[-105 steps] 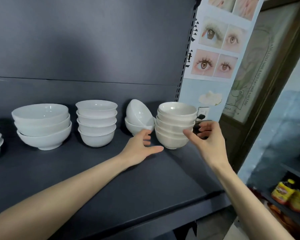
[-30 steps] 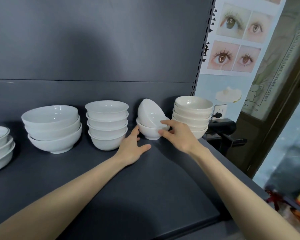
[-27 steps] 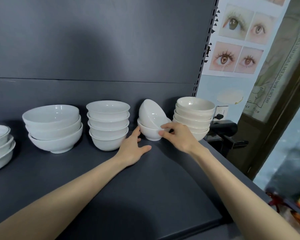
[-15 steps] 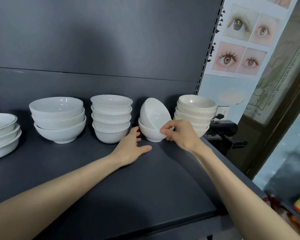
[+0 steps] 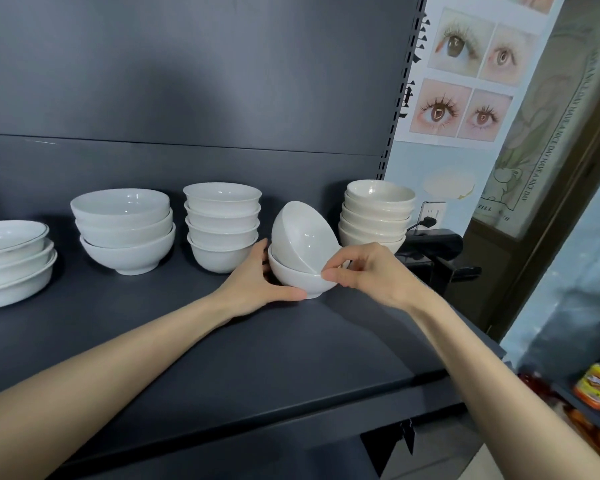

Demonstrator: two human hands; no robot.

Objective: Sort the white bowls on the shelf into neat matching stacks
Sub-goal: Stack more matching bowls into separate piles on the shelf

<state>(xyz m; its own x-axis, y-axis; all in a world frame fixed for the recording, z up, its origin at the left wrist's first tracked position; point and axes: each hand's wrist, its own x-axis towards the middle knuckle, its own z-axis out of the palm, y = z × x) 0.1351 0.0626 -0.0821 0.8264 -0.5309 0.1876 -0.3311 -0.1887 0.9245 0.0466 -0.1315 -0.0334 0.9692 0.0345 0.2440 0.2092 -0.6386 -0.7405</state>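
Head view: near the right end of the dark shelf (image 5: pixel 291 358), a white tilted bowl (image 5: pixel 303 233) lies on its side inside an upright lower bowl (image 5: pixel 300 284), its mouth facing forward and right. The right hand (image 5: pixel 371 277) pinches the tilted bowl's low rim between thumb and forefinger, the other fingers loosely curled. The left hand (image 5: pixel 257 284) is spread flat-fingered against the lower bowl's left side, with the thumb along the shelf at its foot, bracing rather than gripping. The step looks like righting the tilted bowl so the pair nests level. A two-finger pinch on a glazed rim is probably slippery, so it would be best to roll the bowl upright against the lower one rather than lift it clear, letting it settle gently (the left hand should stop the base skating). The four-bowl stack (image 5: pixel 222 226) and the taller cream stack (image 5: pixel 376 216) stand close on either side, so the swing should stay small and forward.
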